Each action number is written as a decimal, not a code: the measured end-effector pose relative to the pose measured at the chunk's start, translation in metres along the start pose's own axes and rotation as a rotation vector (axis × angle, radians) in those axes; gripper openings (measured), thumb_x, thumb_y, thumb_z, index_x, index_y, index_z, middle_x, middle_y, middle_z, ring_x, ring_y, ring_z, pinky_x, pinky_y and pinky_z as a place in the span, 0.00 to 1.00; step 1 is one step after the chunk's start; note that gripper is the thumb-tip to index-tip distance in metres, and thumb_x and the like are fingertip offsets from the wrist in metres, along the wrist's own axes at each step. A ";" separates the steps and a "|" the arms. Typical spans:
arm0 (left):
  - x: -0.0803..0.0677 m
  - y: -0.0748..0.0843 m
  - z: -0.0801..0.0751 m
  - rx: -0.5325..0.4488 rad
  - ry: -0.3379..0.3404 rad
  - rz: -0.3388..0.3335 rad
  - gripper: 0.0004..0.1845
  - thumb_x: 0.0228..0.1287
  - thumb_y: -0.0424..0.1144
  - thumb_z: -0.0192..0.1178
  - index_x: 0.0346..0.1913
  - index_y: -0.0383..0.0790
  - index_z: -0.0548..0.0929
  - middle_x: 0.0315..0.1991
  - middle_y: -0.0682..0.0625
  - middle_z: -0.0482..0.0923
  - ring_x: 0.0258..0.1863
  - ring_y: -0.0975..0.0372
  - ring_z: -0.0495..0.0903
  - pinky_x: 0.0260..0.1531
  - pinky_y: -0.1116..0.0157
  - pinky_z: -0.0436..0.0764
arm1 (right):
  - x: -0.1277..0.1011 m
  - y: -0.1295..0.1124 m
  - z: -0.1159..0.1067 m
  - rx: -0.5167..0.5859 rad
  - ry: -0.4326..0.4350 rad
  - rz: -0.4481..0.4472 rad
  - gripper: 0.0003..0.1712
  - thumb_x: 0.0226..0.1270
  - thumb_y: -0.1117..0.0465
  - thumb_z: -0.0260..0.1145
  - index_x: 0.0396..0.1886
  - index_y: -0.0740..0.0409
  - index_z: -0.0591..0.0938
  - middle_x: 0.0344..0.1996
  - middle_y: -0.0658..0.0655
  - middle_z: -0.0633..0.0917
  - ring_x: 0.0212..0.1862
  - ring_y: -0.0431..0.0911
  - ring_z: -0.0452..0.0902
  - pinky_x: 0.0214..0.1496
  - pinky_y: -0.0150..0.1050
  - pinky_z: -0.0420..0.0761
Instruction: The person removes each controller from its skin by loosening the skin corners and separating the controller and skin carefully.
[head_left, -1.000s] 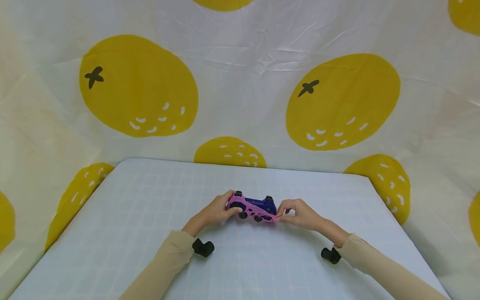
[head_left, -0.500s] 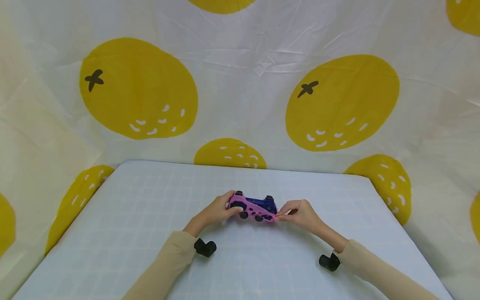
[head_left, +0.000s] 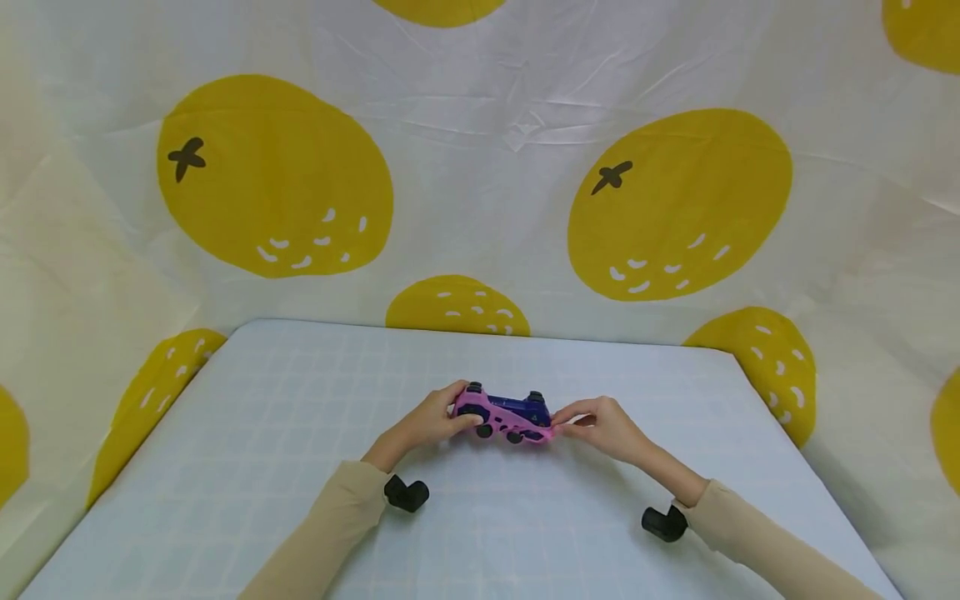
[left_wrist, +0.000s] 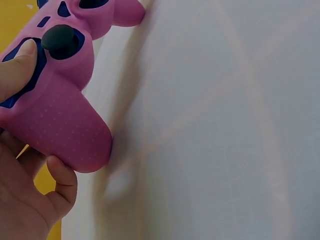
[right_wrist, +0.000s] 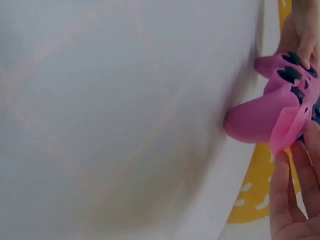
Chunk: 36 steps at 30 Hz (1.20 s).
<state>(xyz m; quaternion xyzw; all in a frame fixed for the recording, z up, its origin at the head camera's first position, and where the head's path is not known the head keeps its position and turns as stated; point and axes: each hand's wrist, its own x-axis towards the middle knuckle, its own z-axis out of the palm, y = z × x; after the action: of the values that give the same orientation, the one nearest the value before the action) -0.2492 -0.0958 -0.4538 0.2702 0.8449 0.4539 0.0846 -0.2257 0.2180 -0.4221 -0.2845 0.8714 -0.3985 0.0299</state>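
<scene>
1. two hands meet over a game controller (head_left: 504,414) near the middle of the pale grid-patterned table (head_left: 225,467); the left hand (head_left: 423,425) curls round the controller's left grip, thumb lying on its face beside a black stick (left_wrist: 61,40), and the right hand (head_left: 603,427) pinches the loose edge of the pink silicone cover (right_wrist: 292,122) at the controller's right end.
2. around them there is only a white cloth backdrop (head_left: 495,167) printed with big yellow fruits, which wraps the table on the far side and both flanks; a black wrist mount (head_left: 406,493) sits under the left sleeve and another (head_left: 664,523) under the right.
3. the blue body shows only along the top middle of the controller; the rest is under the cover. the left wrist view cuts off most of the hand and the controller's upper part; the right wrist view is blurred, with fingers (right_wrist: 287,200) seen only at the frame's edge, so the exact pinch is hard to make out there.
4. against the earlier frames the hands and controller sit almost where they were; the right forearm lies a little lower and further out, and the pink edge is still pulled away from the right grip.
</scene>
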 end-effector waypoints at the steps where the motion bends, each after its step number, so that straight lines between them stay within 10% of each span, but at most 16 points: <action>1: 0.000 0.000 0.000 -0.002 0.000 -0.002 0.25 0.65 0.48 0.62 0.60 0.41 0.70 0.44 0.49 0.80 0.41 0.62 0.74 0.50 0.60 0.76 | 0.001 -0.001 -0.001 0.014 -0.012 0.039 0.09 0.62 0.59 0.68 0.39 0.58 0.88 0.38 0.57 0.89 0.43 0.45 0.84 0.42 0.32 0.83; 9: 0.003 0.000 -0.003 -0.005 0.007 -0.025 0.28 0.65 0.50 0.61 0.63 0.41 0.69 0.46 0.49 0.80 0.43 0.62 0.75 0.53 0.58 0.76 | 0.017 -0.005 -0.006 0.360 -0.134 0.453 0.22 0.71 0.57 0.59 0.54 0.71 0.76 0.44 0.60 0.85 0.45 0.48 0.84 0.49 0.42 0.83; 17: 0.002 -0.003 -0.002 -0.002 0.018 -0.029 0.28 0.64 0.48 0.62 0.62 0.39 0.69 0.47 0.48 0.80 0.46 0.61 0.75 0.55 0.56 0.74 | 0.023 -0.011 -0.002 0.676 -0.234 0.792 0.22 0.72 0.59 0.56 0.57 0.71 0.74 0.33 0.55 0.83 0.32 0.40 0.83 0.38 0.30 0.83; 36: 0.002 0.003 0.000 0.014 0.015 -0.034 0.27 0.64 0.49 0.62 0.61 0.40 0.69 0.41 0.49 0.79 0.37 0.63 0.74 0.41 0.65 0.75 | 0.033 -0.013 -0.015 0.607 -0.276 0.854 0.15 0.70 0.62 0.58 0.46 0.70 0.82 0.28 0.54 0.86 0.28 0.38 0.83 0.33 0.26 0.81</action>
<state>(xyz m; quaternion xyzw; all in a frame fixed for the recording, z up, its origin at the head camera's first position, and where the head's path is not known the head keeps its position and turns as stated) -0.2500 -0.0935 -0.4514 0.2530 0.8532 0.4484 0.0839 -0.2512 0.2043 -0.3975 0.0665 0.7432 -0.5437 0.3843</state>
